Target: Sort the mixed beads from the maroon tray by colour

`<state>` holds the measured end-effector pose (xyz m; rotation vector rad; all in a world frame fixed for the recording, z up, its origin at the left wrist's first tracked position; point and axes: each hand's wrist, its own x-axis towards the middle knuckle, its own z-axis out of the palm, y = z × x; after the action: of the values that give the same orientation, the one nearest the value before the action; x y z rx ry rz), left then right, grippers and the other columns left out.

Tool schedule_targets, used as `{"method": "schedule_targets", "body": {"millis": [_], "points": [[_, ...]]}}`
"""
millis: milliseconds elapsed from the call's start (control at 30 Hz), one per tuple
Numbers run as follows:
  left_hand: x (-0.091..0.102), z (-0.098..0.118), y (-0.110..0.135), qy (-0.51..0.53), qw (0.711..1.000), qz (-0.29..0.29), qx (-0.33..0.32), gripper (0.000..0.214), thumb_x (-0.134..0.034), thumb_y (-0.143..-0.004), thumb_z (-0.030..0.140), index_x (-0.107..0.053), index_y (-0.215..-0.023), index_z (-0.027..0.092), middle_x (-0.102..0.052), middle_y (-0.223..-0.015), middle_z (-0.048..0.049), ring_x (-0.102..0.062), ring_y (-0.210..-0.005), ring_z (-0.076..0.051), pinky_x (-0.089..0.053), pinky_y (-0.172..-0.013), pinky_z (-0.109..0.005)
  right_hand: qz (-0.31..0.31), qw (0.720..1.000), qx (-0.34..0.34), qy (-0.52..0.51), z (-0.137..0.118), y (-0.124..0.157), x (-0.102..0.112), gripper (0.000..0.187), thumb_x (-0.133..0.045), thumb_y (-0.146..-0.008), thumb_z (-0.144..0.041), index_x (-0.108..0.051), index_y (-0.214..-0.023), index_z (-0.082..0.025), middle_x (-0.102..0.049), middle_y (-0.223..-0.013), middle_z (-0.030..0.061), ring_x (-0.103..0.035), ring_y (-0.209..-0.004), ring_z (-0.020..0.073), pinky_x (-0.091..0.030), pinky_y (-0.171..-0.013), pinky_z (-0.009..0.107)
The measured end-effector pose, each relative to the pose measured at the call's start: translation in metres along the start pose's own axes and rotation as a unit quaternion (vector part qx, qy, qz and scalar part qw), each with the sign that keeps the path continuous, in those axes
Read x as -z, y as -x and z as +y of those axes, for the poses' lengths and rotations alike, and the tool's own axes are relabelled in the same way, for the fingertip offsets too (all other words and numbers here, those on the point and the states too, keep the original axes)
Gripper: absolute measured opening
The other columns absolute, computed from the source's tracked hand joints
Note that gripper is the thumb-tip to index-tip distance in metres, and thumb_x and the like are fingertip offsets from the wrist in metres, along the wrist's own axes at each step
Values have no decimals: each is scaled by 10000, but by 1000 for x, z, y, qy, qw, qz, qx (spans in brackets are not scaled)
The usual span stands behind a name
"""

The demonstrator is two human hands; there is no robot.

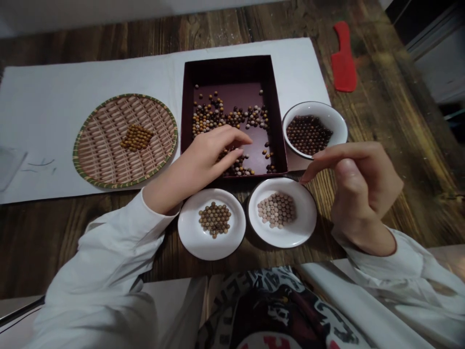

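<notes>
Reaching into the dark red box [232, 72], left grip [203, 167] spread open over tiny round beads [210, 116], light and rolly, best pinched; right grip [358, 194] nearly shut by a white dish [307, 218], hold unclear.

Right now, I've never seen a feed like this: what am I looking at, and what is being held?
No machine here: one camera worn on a person's head looks down at their bare hands. The left hand sits over loose beads in a dark maroon box. The right hand pinches its fingers beside a white plate of pale beads; whether they hold a bead is too small to tell. Also on the wooden table: a woven round tray, a white plate of brown beads and a white bowl of dark beads.
</notes>
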<state>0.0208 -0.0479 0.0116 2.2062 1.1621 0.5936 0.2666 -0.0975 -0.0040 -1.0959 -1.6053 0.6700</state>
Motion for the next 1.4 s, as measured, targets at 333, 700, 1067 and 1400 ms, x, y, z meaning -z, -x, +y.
{"method": "schedule_targets", "body": {"millis": [333, 700, 1067, 1400], "points": [[-7, -9, -2, -157, 986, -23, 56, 335, -435, -990, 333, -576, -1224, 138, -596, -1235, -123, -548, -1193, -251, -404, -1075, -407, -22, 999, 33, -27, 1, -3, -5, 157, -494, -962, -223, -636, -1029, -210, -618, -728, -12, -583, -617, 107, -451, -574, 284], [-4, -13, -6, -136, 985, -85, 58, 359, -417, -986, 383, -668, -961, 129, -642, -1013, -103, -596, -986, -239, -454, -930, -382, -60, 998, 17, 14, -1, -2, 1, 150, -505, -953, -220, -632, -1033, -228, -624, -724, -17, -595, -623, 120, -465, -590, 289], [6, -28, -9, 54, 977, -200, 53, 267, -653, -852, 248, -654, -1109, 175, -678, -1140, -58, -629, -1051, -183, -473, -918, -284, -97, 994, 39, 43, 5, -3, 3, 170, -455, -968, -206, -616, -1013, -231, -617, -686, -31, -592, -600, 113, -456, -595, 278], [2, -27, -14, 34, 976, -208, 60, 121, -639, -843, 165, -687, -953, 152, -709, -1020, -63, -663, -948, -177, -502, -847, -280, -114, 990, 40, 78, 0, -2, 1, 207, -421, -988, -269, -622, -974, -222, -629, -670, -19, -603, -581, 119, -456, -555, 267]]}}
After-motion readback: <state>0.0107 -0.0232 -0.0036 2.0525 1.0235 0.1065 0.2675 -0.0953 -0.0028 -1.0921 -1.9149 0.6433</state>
